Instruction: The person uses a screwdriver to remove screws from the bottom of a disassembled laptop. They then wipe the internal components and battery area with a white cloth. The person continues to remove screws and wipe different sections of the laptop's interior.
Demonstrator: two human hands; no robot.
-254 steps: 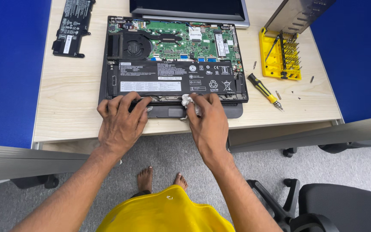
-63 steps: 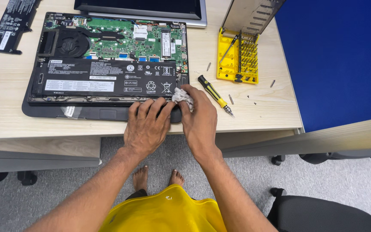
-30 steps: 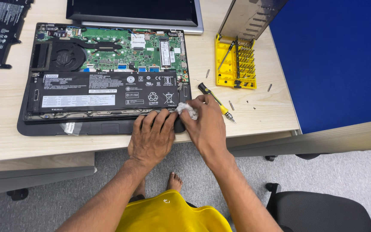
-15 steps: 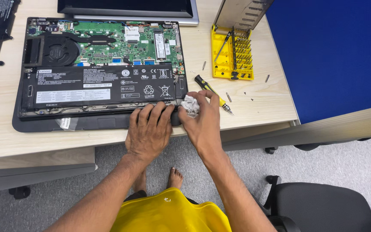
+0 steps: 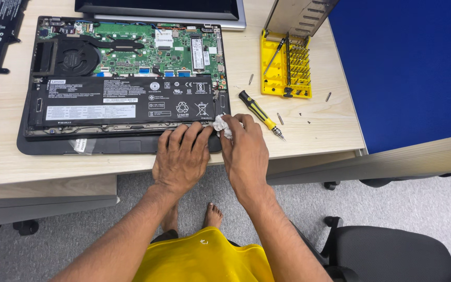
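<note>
My right hand [image 5: 244, 151] pinches a crumpled white tissue wad [image 5: 221, 125] at the opened black laptop's [image 5: 121, 94] near-right corner; left hand [image 5: 181, 156] flat, bracing beside it. Risk: tissue snagging exposed board components just beyond my fingertips.

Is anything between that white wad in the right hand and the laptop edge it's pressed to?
Nothing visible. The right hand pinches the wad straight against the laptop at its near right corner. The left hand lies flat beside it, not in between. The screwdriver lies off to the right.
</note>
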